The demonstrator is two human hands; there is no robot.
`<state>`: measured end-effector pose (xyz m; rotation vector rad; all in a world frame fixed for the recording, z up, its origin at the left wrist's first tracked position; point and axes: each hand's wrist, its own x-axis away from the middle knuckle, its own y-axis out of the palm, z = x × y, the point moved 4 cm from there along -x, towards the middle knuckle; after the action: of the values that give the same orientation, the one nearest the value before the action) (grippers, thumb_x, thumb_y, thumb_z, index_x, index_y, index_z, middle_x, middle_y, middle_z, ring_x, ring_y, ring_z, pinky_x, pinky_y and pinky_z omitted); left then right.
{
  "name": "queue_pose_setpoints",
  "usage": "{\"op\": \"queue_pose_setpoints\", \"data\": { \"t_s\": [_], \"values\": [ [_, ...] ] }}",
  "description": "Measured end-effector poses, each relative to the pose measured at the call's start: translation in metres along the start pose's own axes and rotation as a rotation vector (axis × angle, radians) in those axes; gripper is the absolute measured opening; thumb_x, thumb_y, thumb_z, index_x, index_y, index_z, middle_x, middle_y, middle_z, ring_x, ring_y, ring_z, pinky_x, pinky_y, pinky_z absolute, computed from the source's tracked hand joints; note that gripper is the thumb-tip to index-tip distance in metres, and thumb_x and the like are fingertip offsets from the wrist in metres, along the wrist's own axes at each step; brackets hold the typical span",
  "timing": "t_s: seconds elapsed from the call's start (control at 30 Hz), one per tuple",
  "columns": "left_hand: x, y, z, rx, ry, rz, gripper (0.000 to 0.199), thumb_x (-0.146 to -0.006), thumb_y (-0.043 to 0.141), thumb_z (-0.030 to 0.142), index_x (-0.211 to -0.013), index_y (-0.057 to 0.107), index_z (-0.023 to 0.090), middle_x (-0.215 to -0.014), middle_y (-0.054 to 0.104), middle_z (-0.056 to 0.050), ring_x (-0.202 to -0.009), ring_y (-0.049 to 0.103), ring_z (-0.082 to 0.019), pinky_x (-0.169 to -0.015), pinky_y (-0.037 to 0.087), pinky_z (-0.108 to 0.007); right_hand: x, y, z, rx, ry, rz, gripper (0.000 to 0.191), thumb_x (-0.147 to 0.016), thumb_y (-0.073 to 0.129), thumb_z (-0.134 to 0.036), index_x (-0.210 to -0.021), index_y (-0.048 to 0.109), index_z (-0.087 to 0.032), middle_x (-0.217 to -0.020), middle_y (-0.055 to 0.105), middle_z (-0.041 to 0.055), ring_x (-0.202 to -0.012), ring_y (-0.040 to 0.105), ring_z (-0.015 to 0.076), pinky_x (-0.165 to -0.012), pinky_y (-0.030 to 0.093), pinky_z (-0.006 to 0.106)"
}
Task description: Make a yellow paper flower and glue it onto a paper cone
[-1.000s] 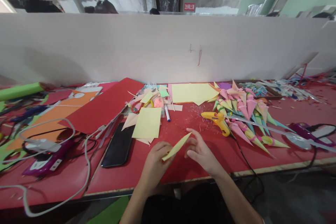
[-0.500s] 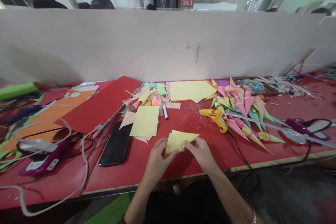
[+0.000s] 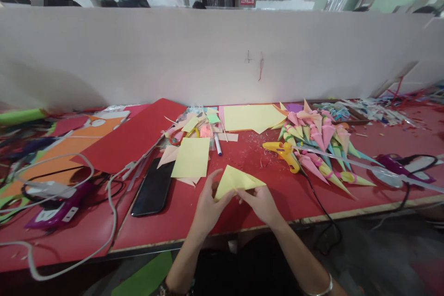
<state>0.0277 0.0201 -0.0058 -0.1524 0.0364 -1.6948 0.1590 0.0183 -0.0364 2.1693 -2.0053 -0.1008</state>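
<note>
- Two hands of one person are above the red counter (image 3: pixel 301 199), just inside its near edge: one left hand (image 3: pixel 209 206), one right hand (image 3: pixel 261 203).
- One folded yellow paper (image 3: pixel 236 179) is between them, held up close to the middle of the near edge.
- The left grip is closed on the paper's left side, thumb in front; the right grip pinches its lower edge.
- One flat yellow sheet (image 3: pixel 190 157) lies farther from the near edge, just beside one black phone (image 3: pixel 152 192).
- One larger pale yellow sheet (image 3: pixel 251 117) lies along the far edge.
- One white-and-blue pen (image 3: pixel 218 144) lies between those two sheets.
- One yellow glue gun (image 3: pixel 286 155) lies to the right, beside a pile of paper cones (image 3: pixel 326 134) overlapping too much to count.
- Two purple power strips: a left one (image 3: pixel 64 208) and a right one (image 3: pixel 404 169), both toward the near edge.
- One big red sheet (image 3: pixel 132 138) slants up to the far edge, on the left.
</note>
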Motion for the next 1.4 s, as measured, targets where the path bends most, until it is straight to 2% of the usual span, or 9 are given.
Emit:
{"op": "queue_pose_setpoints", "data": {
  "t_s": [0.13,0.23,0.33,0.4,0.6,0.8,1.0,1.17,1.4],
  "values": [
    [0.001,-0.001,-0.009,0.188,-0.076,0.053,0.060,-0.063,0.064,0.032,-0.117,0.039,0.018,-0.090,0.063,-0.004,-0.078,0.061,-0.018,-0.068,0.048,-0.028,0.000,0.001,0.001,-0.008,0.044,0.093,0.033,-0.068,0.059,-0.044,-0.053,0.054,-0.014,-0.046,0.053,-0.0019,-0.040,0.048,0.0080,-0.043,0.041,0.021],
    [0.002,0.001,-0.019,0.255,-0.123,0.099,0.048,-0.061,0.064,0.034,-0.103,0.054,0.013,-0.077,0.066,-0.004,-0.071,0.061,-0.017,-0.069,0.048,-0.028,0.002,0.006,0.002,-0.051,0.061,0.147,0.037,-0.066,0.058,-0.047,-0.051,0.053,-0.014,-0.046,0.052,-0.0020,-0.039,0.047,0.0069,-0.043,0.040,0.020],
    [0.003,0.005,-0.020,0.135,-0.103,0.124,0.027,-0.061,0.063,0.035,-0.074,0.063,0.011,-0.069,0.067,-0.005,-0.071,0.061,-0.019,-0.070,0.047,-0.028,0.004,0.014,0.006,-0.064,0.071,0.123,0.036,-0.066,0.057,-0.048,-0.053,0.054,-0.014,-0.047,0.053,-0.0016,-0.040,0.047,0.0076,-0.042,0.039,0.020],
    [0.003,0.005,-0.016,0.034,-0.061,0.143,0.023,-0.063,0.061,0.035,-0.064,0.063,0.012,-0.067,0.067,-0.005,-0.070,0.060,-0.019,-0.067,0.046,-0.027,0.005,0.016,0.007,-0.055,0.055,0.103,0.035,-0.067,0.057,-0.047,-0.054,0.055,-0.015,-0.048,0.054,-0.0014,-0.041,0.048,0.0080,-0.043,0.040,0.021],
    [0.002,-0.003,-0.012,-0.052,-0.017,0.193,0.026,-0.064,0.060,0.037,-0.056,0.062,0.012,-0.057,0.065,-0.003,-0.059,0.059,-0.017,-0.058,0.046,-0.024,0.003,0.007,-0.003,0.044,-0.037,0.063,0.028,-0.070,0.057,-0.038,-0.054,0.057,-0.015,-0.049,0.057,-0.0011,-0.043,0.052,0.0093,-0.050,0.043,0.022],
    [0.002,-0.006,-0.014,-0.037,-0.024,0.187,0.030,-0.066,0.059,0.037,-0.046,0.059,0.013,-0.053,0.065,-0.004,-0.057,0.060,-0.017,-0.058,0.046,-0.024,0.002,0.001,-0.002,-0.018,0.000,0.076,0.027,-0.069,0.059,-0.037,-0.053,0.058,-0.015,-0.051,0.059,-0.0003,-0.044,0.053,0.0096,-0.050,0.044,0.022],
    [-0.002,-0.014,0.000,-0.163,0.092,0.115,0.024,-0.064,0.059,0.033,-0.051,0.060,0.013,-0.051,0.063,-0.001,-0.054,0.058,-0.016,-0.054,0.045,-0.022,0.003,-0.001,-0.005,0.049,-0.060,0.018,0.025,-0.069,0.059,-0.038,-0.060,0.059,-0.015,-0.053,0.058,-0.0004,-0.047,0.052,0.0100,-0.051,0.044,0.023],
    [-0.005,-0.015,-0.004,-0.217,0.169,0.054,0.017,-0.064,0.059,0.029,-0.069,0.064,0.014,-0.069,0.067,-0.003,-0.066,0.059,-0.017,-0.061,0.045,-0.023,0.004,-0.001,-0.010,0.141,-0.113,-0.074,0.025,-0.071,0.056,-0.039,-0.066,0.059,-0.015,-0.057,0.058,0.0003,-0.051,0.052,0.0112,-0.053,0.044,0.023],
    [-0.003,-0.003,-0.009,-0.205,0.189,-0.018,0.014,-0.068,0.055,0.027,-0.064,0.057,0.014,-0.058,0.055,0.002,-0.056,0.050,-0.011,-0.055,0.040,-0.021,0.004,0.005,-0.003,0.123,-0.077,-0.066,0.025,-0.070,0.057,-0.038,-0.073,0.060,-0.014,-0.060,0.058,0.0006,-0.053,0.052,0.0119,-0.054,0.043,0.024]
  ]
}}
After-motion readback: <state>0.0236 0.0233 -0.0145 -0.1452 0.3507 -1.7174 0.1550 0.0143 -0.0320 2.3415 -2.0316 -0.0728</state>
